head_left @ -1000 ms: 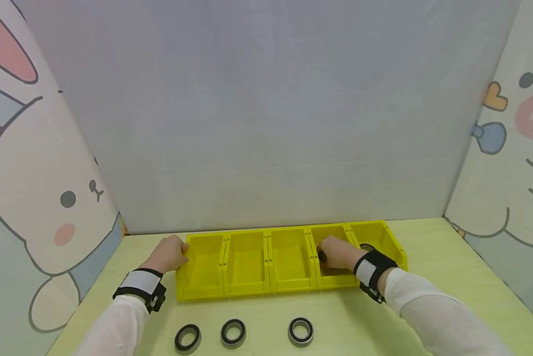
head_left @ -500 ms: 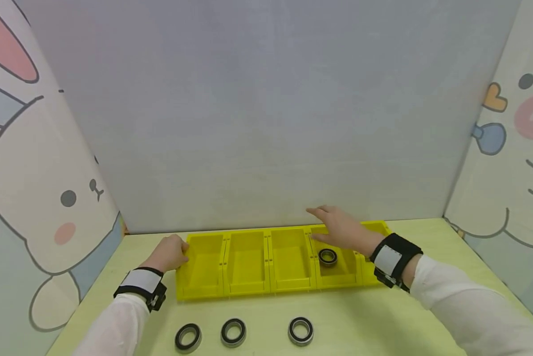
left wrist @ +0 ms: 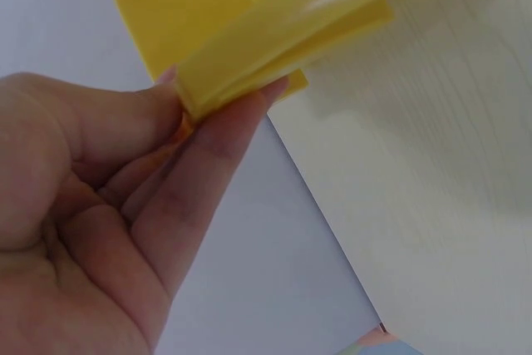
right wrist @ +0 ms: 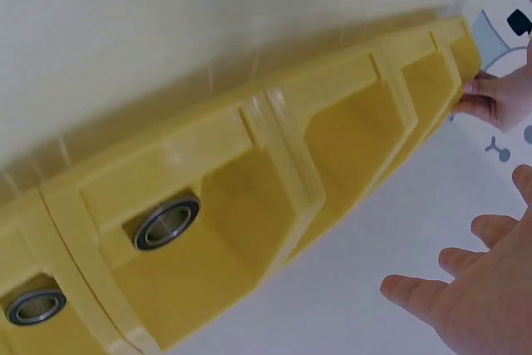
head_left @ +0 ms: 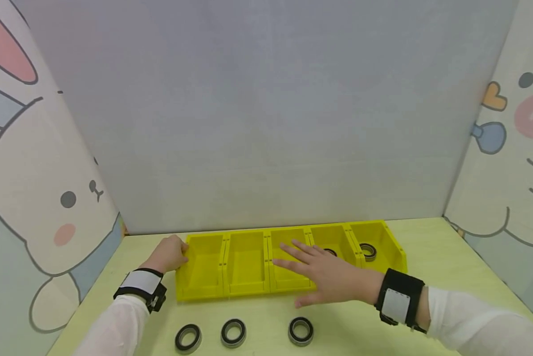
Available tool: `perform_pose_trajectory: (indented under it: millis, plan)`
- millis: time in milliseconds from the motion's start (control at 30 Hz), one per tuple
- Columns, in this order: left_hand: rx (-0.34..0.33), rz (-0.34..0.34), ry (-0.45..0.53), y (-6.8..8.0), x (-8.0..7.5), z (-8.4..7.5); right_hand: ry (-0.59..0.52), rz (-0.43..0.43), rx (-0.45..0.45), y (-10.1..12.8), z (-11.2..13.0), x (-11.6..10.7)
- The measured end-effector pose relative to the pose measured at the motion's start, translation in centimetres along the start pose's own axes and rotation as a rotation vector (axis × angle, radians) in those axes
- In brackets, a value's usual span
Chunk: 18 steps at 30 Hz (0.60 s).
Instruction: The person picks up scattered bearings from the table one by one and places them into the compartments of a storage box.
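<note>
A yellow row of joined storage bins (head_left: 247, 291) stands at the back of the table. At its left end my left hand (head_left: 166, 253) pinches the side wall's rim between thumb and fingers, as the left wrist view shows close up. My right hand (head_left: 326, 274) hovers over the front of the middle and fourth bins, fingers spread and holding nothing. One ball bearing (right wrist: 167, 223) lies in the fourth bin, partly hidden by that hand in the head view. Another bearing (head_left: 367, 252) lies in the rightmost bin. The three bins on the left hold no bearing that I can see.
In front of the bins lie three more bearings on the pale table: a left one (head_left: 188, 338), a middle one (head_left: 233, 333) and a right one (head_left: 301, 331). A grey wall (head_left: 266, 123) rises behind, with cartoon-printed panels on both sides.
My right hand has let go of a bearing in the fourth bin, lifted out and come forward and left with fingers spread. My left hand keeps its grip on the bin's rim.
</note>
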State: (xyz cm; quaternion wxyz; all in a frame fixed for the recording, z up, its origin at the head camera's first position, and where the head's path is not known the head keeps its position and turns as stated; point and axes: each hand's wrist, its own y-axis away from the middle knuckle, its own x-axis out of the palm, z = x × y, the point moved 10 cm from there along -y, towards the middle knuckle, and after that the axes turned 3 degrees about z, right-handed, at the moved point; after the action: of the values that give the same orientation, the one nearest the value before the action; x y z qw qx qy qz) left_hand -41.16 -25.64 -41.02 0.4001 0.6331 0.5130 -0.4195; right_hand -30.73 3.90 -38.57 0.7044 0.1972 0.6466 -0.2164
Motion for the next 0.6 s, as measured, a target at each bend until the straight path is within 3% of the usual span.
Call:
perform_pose_trajectory:
  millis: [300, 600]
  plan:
    - [-0.015, 0.005, -0.008, 0.0, 0.1, 0.1, -0.14, 0.112, -0.095, 0.8, 2.2, 5.7]
    - [-0.003, -0.007, -0.004, 0.1, -0.1, -0.1, -0.141, 0.127, -0.152, 1.3, 3.4, 8.8]
